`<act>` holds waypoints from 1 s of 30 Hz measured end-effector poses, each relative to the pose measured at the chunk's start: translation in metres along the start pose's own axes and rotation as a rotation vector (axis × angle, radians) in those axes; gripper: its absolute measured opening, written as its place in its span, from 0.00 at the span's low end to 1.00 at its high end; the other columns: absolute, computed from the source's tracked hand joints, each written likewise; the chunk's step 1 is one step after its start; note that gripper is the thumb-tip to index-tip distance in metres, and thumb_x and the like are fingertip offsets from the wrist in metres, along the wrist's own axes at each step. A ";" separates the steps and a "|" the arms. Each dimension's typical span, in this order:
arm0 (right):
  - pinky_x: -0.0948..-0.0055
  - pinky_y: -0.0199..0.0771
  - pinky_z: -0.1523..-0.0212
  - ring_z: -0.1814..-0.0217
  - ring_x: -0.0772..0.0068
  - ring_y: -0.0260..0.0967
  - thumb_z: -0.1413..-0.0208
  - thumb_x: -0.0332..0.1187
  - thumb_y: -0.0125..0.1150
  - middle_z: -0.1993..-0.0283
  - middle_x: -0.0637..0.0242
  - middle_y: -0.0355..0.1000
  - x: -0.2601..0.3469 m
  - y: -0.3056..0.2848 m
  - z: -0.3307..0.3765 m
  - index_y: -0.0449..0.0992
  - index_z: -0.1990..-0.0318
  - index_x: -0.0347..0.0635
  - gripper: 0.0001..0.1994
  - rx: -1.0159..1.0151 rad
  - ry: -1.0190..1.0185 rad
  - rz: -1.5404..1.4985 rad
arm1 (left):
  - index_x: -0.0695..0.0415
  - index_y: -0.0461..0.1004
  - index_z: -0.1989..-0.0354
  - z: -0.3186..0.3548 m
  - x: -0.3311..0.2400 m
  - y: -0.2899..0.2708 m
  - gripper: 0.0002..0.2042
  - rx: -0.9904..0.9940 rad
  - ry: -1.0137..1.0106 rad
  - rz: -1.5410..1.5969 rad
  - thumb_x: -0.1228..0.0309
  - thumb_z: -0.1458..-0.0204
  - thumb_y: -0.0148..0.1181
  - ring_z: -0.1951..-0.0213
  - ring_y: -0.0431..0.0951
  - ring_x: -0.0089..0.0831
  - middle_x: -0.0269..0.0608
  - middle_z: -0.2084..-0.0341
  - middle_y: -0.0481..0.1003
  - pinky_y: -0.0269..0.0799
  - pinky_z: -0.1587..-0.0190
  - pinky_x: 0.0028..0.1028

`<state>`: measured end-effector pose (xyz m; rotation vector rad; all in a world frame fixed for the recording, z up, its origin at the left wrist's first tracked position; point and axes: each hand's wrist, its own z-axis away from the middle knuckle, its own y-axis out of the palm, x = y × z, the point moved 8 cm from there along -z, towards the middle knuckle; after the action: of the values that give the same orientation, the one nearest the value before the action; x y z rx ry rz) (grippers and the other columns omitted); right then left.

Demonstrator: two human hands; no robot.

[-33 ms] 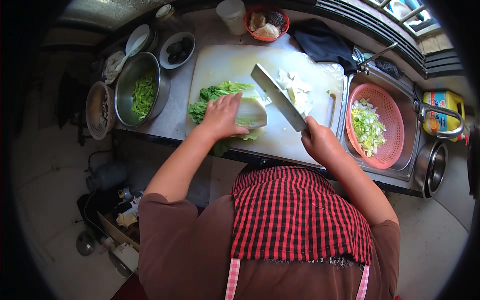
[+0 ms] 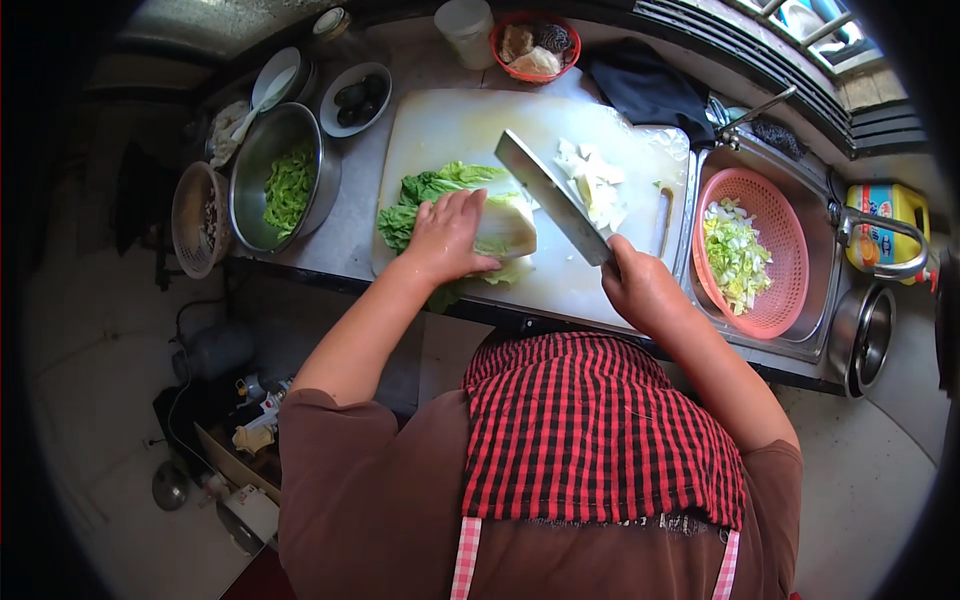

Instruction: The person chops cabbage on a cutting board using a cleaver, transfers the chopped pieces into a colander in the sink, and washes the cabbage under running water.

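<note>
My left hand (image 2: pixel 449 236) presses down on a piece of napa cabbage (image 2: pixel 513 228), thumb on the near side and fingers over the top. Green leaf ends (image 2: pixel 398 222) stick out to its left. In my right hand (image 2: pixel 640 285) is the handle of a cleaver (image 2: pixel 553 200), its broad blade slanting up and left past the cabbage's cut end. Whether the edge touches the cabbage or the board is hard to see. Beyond the blade lies a pile of chopped white cabbage (image 2: pixel 596 182). All this rests on a white cutting board (image 2: pixel 450 120).
At right, a pink colander (image 2: pixel 785 255) of chopped cabbage sits in the metal sink (image 2: pixel 822 215). At left stand a steel bowl (image 2: pixel 322 190) of green slices and a basket (image 2: pixel 187 230). Behind are a plate (image 2: pixel 330 112) of dark round items, a red basket (image 2: pixel 510 68) and a black cloth (image 2: pixel 640 90).
The cleaver and my right hand have shifted very slightly to the left, toward the cabbage. My left hand stays on the cabbage almost unmoved.
</note>
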<state>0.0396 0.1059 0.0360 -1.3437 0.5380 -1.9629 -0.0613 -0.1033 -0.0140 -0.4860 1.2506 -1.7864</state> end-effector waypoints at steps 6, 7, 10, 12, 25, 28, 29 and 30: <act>0.54 0.70 0.69 0.71 0.43 0.69 0.48 0.25 0.43 0.73 0.44 0.70 0.032 0.000 0.001 0.62 0.65 0.35 0.05 0.164 -0.011 0.095 | 0.57 0.55 0.44 0.003 -0.004 0.002 0.44 -0.230 0.068 0.077 0.49 0.69 0.67 0.47 0.60 0.42 0.47 0.49 0.61 0.53 0.45 0.40; 0.55 0.70 0.69 0.71 0.43 0.69 0.48 0.25 0.43 0.72 0.44 0.71 0.033 0.002 -0.001 0.62 0.65 0.35 0.05 0.189 0.014 0.112 | 0.58 0.56 0.45 0.001 -0.003 0.002 0.43 -0.236 0.062 0.098 0.49 0.70 0.67 0.48 0.61 0.43 0.47 0.51 0.62 0.53 0.46 0.40; 0.55 0.70 0.68 0.70 0.43 0.69 0.48 0.25 0.43 0.72 0.44 0.71 0.037 0.003 -0.006 0.62 0.65 0.35 0.05 0.238 0.063 0.144 | 0.60 0.57 0.47 -0.001 -0.002 0.005 0.42 -0.273 0.077 0.112 0.50 0.70 0.67 0.50 0.62 0.43 0.49 0.54 0.63 0.54 0.46 0.38; 0.55 0.71 0.66 0.68 0.44 0.70 0.48 0.25 0.42 0.71 0.44 0.71 0.040 0.004 -0.011 0.63 0.64 0.35 0.05 0.281 0.106 0.170 | 0.62 0.58 0.48 0.000 -0.004 0.006 0.42 -0.337 0.118 0.088 0.51 0.71 0.68 0.51 0.63 0.44 0.50 0.56 0.64 0.54 0.47 0.37; 0.57 0.71 0.69 0.71 0.45 0.70 0.50 0.24 0.42 0.73 0.45 0.70 0.042 0.058 -0.080 0.63 0.63 0.36 0.07 0.244 0.002 0.259 | 0.66 0.59 0.50 -0.002 -0.004 0.008 0.43 -0.277 0.121 0.155 0.54 0.75 0.71 0.55 0.63 0.45 0.52 0.58 0.63 0.57 0.49 0.41; 0.57 0.70 0.69 0.72 0.45 0.69 0.50 0.24 0.42 0.73 0.45 0.70 0.037 0.065 -0.086 0.63 0.63 0.35 0.07 0.207 0.013 0.235 | 0.65 0.59 0.48 0.005 -0.006 0.005 0.43 -0.373 0.169 0.159 0.54 0.74 0.71 0.52 0.62 0.46 0.53 0.54 0.62 0.58 0.50 0.42; 0.57 0.70 0.70 0.72 0.45 0.69 0.50 0.24 0.42 0.73 0.45 0.70 0.035 0.069 -0.084 0.63 0.63 0.35 0.07 0.198 0.018 0.224 | 0.65 0.59 0.48 0.007 -0.003 0.005 0.43 -0.368 0.169 0.161 0.54 0.74 0.71 0.52 0.62 0.46 0.53 0.54 0.62 0.58 0.50 0.42; 0.57 0.70 0.70 0.72 0.45 0.69 0.50 0.24 0.42 0.74 0.45 0.70 0.034 0.073 -0.082 0.63 0.63 0.35 0.07 0.187 0.024 0.214 | 0.62 0.59 0.47 0.008 0.002 0.009 0.44 -0.296 0.184 0.160 0.53 0.74 0.71 0.51 0.62 0.47 0.52 0.52 0.61 0.58 0.50 0.42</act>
<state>-0.0214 0.0282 -0.0221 -1.1008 0.4756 -1.8083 -0.0527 -0.1098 -0.0190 -0.3787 1.6476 -1.5459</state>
